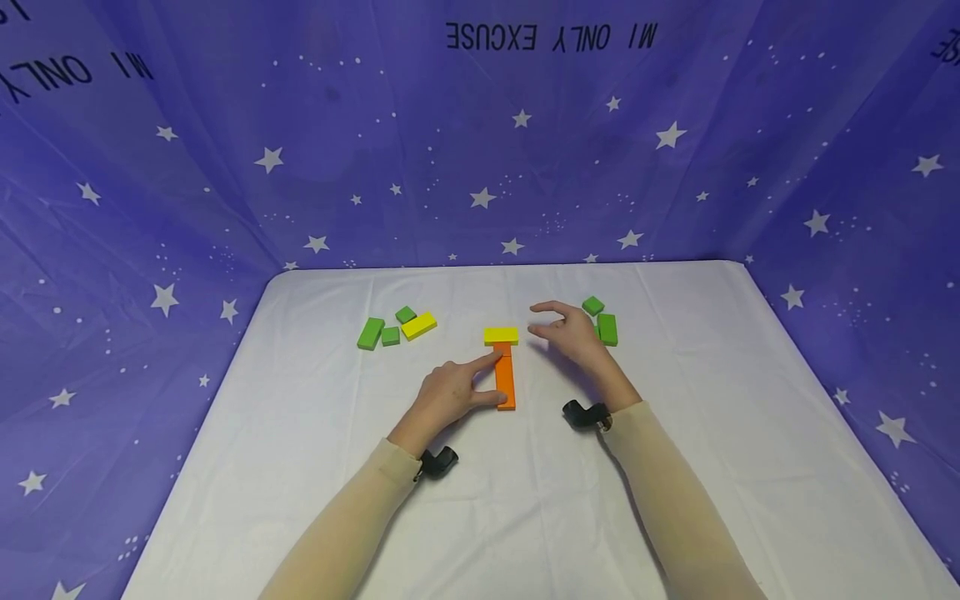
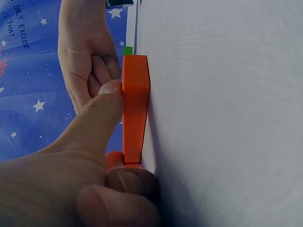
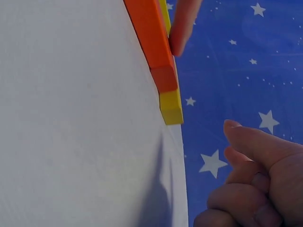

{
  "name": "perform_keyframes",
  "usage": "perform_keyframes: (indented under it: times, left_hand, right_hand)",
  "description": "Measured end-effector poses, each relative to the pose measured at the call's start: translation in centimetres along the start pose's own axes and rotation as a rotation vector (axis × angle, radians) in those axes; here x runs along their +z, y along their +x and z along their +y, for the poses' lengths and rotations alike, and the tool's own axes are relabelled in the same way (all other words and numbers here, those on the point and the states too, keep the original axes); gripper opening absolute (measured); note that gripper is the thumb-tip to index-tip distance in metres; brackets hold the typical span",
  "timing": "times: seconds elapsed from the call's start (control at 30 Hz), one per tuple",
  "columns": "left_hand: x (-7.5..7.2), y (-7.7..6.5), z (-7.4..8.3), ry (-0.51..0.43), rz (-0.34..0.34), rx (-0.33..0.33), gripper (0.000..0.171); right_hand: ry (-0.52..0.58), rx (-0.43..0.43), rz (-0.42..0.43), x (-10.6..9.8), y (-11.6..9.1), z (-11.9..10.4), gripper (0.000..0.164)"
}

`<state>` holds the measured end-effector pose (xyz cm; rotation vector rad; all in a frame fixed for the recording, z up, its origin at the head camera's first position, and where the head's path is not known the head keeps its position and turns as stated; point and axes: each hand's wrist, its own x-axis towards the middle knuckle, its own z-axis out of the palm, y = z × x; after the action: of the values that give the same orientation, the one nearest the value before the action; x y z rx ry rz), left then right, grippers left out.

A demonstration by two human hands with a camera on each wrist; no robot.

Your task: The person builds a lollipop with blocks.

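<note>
A long orange block (image 1: 506, 387) lies on the white cloth, with a short orange block (image 1: 502, 348) against its far end. Crosswise at the top of that line lies a yellow block (image 1: 501, 336), making a T shape. My left hand (image 1: 447, 392) rests its thumb on the near end of the long orange block and its index finger close to the joint between the orange ones. To the right of the yellow block hovers my right hand (image 1: 576, 335), thumb and index finger apart, nothing between them. Its other fingers are curled in the right wrist view.
On the left sit green blocks (image 1: 371, 333) of two sizes and another yellow block (image 1: 418, 326). More green blocks (image 1: 607, 330) lie beyond the right hand, one partly hidden by it. A blue star-patterned curtain (image 1: 480, 167) stands behind the table's far edge.
</note>
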<state>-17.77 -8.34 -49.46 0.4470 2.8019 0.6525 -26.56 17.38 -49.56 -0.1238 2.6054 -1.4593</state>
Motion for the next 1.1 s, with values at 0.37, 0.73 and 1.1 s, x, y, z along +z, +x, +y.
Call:
perform_keyframes:
  times: [0.37,0.73,1.1]
  left_hand:
    - [-0.1,0.0,0.0,-0.008,0.001,-0.001,0.081]
    - [0.0,0.0,0.0,-0.001,0.001,-0.005,0.081]
    - [-0.1,-0.1,0.1,-0.009,-0.007,-0.014,0.081]
  right_hand:
    - [0.06,0.03,-0.034,-2.1,0.0,0.3,0.055]
    - [0.136,0.057,-0.08,-5.3,-0.6,1.0,0.062]
    - [0.141,0.077,-0.094,-8.3,-1.3,2.6,0.062]
